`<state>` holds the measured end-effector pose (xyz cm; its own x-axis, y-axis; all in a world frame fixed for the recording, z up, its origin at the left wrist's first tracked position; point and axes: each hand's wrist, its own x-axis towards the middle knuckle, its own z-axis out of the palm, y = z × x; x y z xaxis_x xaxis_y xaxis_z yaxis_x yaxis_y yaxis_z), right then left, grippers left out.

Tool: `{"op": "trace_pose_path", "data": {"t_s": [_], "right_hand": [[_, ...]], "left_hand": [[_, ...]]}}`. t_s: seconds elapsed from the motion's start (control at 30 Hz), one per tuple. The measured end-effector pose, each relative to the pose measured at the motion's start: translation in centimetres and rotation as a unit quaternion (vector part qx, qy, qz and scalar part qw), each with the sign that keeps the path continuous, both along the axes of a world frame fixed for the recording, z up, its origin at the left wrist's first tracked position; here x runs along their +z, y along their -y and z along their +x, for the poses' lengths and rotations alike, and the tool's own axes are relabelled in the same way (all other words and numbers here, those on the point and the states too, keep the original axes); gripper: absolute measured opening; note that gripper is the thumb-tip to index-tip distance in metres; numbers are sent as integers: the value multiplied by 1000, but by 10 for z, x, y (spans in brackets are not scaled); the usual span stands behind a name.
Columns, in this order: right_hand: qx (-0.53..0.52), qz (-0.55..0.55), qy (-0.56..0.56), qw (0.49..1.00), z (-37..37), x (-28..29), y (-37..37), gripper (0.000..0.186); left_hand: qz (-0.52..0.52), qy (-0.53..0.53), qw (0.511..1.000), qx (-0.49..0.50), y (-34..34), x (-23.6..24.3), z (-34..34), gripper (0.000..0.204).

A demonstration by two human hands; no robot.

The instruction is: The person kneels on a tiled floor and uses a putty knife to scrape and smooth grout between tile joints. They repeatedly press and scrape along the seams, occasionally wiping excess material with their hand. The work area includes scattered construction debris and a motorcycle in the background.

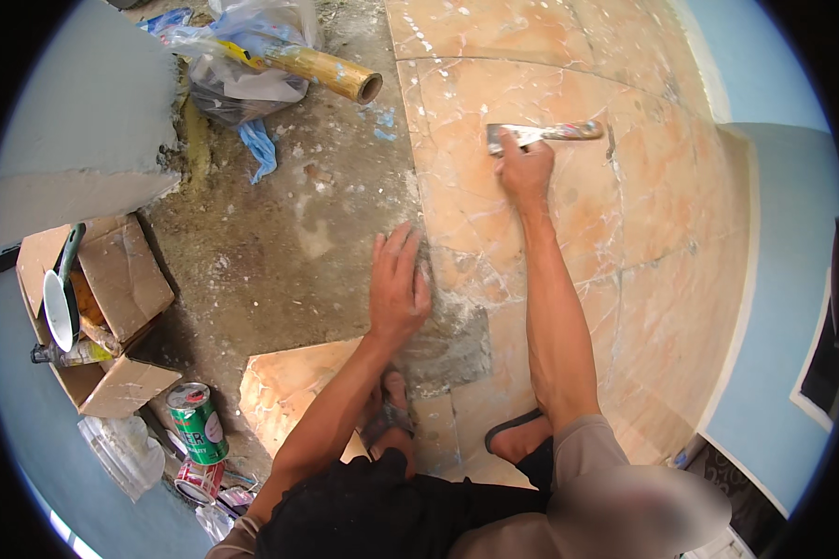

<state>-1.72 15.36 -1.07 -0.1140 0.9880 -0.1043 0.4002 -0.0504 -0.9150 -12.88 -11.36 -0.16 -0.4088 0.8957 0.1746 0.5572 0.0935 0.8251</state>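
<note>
My right hand [527, 172] reaches far out over the tiled floor [494, 214] and is closed on a putty knife [573, 131]. Its fingers grip near the broad metal blade, and the worn, paint-smeared handle points to the right. The blade lies at or just above the orange-beige tiles; whether it touches cannot be made out. My left hand [399, 284] is open, fingers stretched out, palm down on the rough concrete beside the tiles' left edge. It holds nothing.
A loose piece of tile [284, 387] lies by my left forearm. At left are a cardboard box [126, 275] with a brush-like tool and bottle, a green can [197, 424] and a red can [199, 480]. Plastic bags [242, 88] and a cardboard tube [331, 73] lie far left. Blue walls [783, 233] border the tiles.
</note>
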Motion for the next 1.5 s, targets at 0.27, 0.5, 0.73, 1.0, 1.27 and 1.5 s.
{"op": "trace_pose_path", "data": {"t_s": [0.27, 0.5, 0.73, 1.0, 1.27, 1.5], "right_hand": [[61, -10, 3, 998, -19, 7, 19, 28], [17, -7, 35, 999, -18, 9, 16, 29], [5, 1, 32, 999, -14, 12, 16, 30], [-7, 2, 36, 999, -26, 5, 20, 32], [-28, -12, 36, 999, -43, 17, 33, 36], [-146, 28, 0, 989, -42, 13, 11, 34]], "left_hand": [[-5, -6, 1000, 3, 1, -1, -2, 59], [0, -6, 1000, 1, 1, -1, -1, 60], [5, 8, 1000, 8, 1, 1, -1, 53], [5, 3, 1000, 1, 1, -1, 0, 60], [9, 3, 1000, 3, 3, -4, -2, 60], [10, -6, 1000, 7, 2, -4, -3, 58]]}}
